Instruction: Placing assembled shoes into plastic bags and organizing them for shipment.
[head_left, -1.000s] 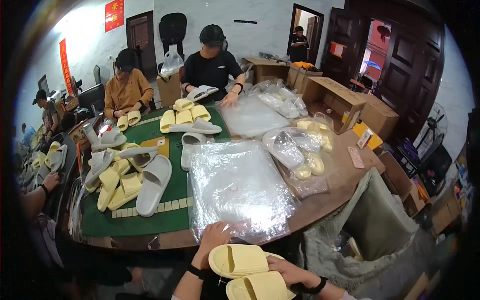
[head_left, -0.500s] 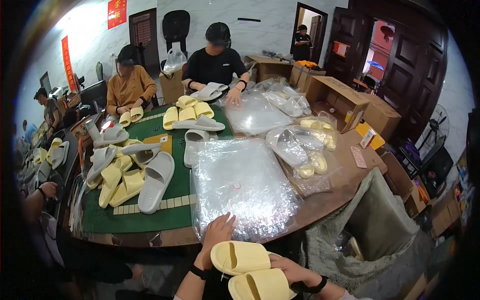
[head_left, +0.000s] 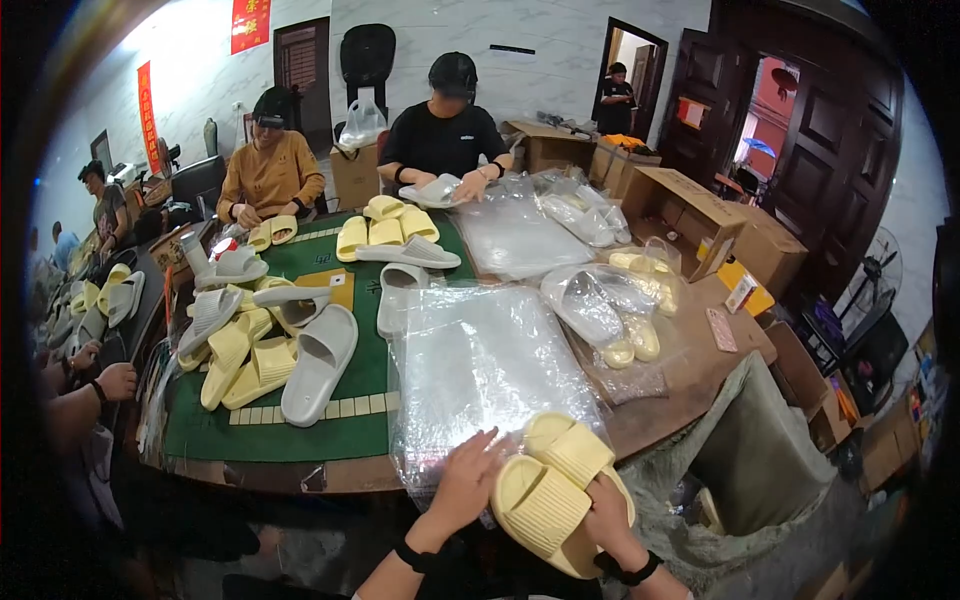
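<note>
My right hand [head_left: 608, 512] grips a pair of pale yellow slippers [head_left: 545, 505] side by side over the table's near edge, their ribbed straps facing up. Beside them, my left hand [head_left: 468, 480] has its fingers stretched out at the near edge of a stack of clear plastic bags [head_left: 480, 370]. Its fingertips come close to the left slipper's toe; I cannot tell whether they touch it. Left of the stack, grey and yellow slippers lie heaped on a green mat [head_left: 200, 430], a large grey slipper [head_left: 320, 365] nearest the bags.
Bagged slippers [head_left: 585, 305] and a pink phone [head_left: 720, 330] lie on the table's right side. A large grey-green sack [head_left: 750, 440] stands open at the right. Across the table, two people [head_left: 445, 130] handle slippers. Cardboard boxes [head_left: 680, 215] stand at the back right.
The yellow slippers have moved up and to the right in my right hand and now tilt, overlapping the bags' near corner. My left hand has shifted right, toward them.
</note>
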